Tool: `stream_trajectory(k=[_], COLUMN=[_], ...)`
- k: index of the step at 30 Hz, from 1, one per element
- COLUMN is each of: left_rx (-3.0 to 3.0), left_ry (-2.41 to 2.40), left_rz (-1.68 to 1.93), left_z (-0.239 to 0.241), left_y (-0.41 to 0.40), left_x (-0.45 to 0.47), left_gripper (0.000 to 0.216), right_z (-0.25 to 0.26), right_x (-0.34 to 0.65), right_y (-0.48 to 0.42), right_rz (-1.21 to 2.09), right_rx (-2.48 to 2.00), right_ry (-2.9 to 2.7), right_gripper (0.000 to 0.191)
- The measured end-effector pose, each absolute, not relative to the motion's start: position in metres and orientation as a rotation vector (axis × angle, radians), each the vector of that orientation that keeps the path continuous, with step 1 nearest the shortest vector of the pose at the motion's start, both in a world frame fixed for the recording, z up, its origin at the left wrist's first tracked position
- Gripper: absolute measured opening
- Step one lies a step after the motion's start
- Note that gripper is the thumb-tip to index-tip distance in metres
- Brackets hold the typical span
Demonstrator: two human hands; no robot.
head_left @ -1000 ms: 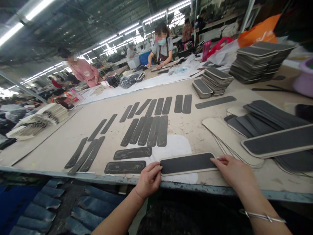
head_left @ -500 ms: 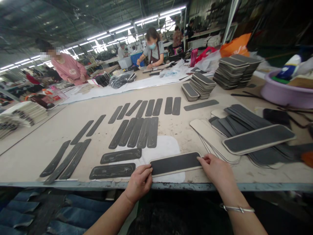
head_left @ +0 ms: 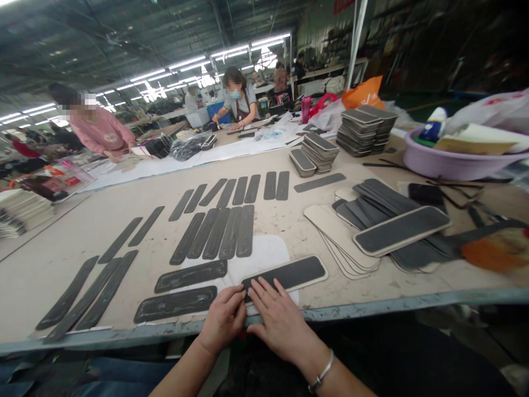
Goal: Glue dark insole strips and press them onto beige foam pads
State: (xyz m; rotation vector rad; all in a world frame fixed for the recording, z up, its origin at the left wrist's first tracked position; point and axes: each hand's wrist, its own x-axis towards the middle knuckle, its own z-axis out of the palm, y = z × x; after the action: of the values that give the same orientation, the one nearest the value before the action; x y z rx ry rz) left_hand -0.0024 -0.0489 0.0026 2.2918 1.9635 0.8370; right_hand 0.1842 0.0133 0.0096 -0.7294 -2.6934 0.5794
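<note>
A long rounded board with a dark face and pale rim (head_left: 289,274) lies on a white sheet at the table's front edge. My left hand (head_left: 223,318) pinches the board's left end with curled fingers. My right hand (head_left: 278,313) lies flat, fingers stretched out, pressing on the board's left part right beside my left hand. Two glossy dark strips (head_left: 176,303) lie just left of my hands.
Several dark strips (head_left: 225,231) lie in rows across the table's middle. Stacks of boards (head_left: 399,229) sit at right, more stacks (head_left: 363,129) farther back, and a lilac basin (head_left: 450,162) at far right. Two people work at the table's far side.
My right hand slid from the board's right end to its left part, beside my left hand. The view has turned to the right.
</note>
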Motion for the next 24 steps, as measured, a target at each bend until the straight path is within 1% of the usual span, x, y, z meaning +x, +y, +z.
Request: stream_trajectory(k=[2,7,9,16,20,22,24], left_rx=[2.298,2.298,2.289,2.211,2.189,2.293,2.385], left_ry=[1.976,1.968,1.964,1.984,2.053,1.98,1.84], left_rz=[0.839,0.828,0.838,0.953,1.067,0.991,0.788], left_z=[0.002,0.003,0.002,0.003,0.022,0.034,0.042], left_y=[-0.049,-0.049,-0.049,-0.05,-0.056,-0.053,-0.043], left_x=[-0.003,-0.002,-0.002,-0.004,0.009,0.028,0.055], left_gripper=[0.021,0.02,0.02,0.022,0.033,0.041,0.05], right_z=[0.005,0.0,-0.004,-0.011,-0.01,-0.012,-0.015], right_x=[0.198,0.255,0.269,0.271,0.27,0.271,0.272], right_y=[0.025,0.066,0.076,0.075,0.073,0.073,0.073], right_rz=[0.568,0.434,0.372,0.264,0.243,0.235,0.216], right_rx=[-0.854,-1.402,-1.546,-1.601,-1.593,-1.587,-1.582], right_ry=[-2.693,-2.63,-2.588,-2.55,-2.547,-2.545,-2.539], right_gripper=[0.069,0.067,0.067,0.069,0.069,0.068,0.068])
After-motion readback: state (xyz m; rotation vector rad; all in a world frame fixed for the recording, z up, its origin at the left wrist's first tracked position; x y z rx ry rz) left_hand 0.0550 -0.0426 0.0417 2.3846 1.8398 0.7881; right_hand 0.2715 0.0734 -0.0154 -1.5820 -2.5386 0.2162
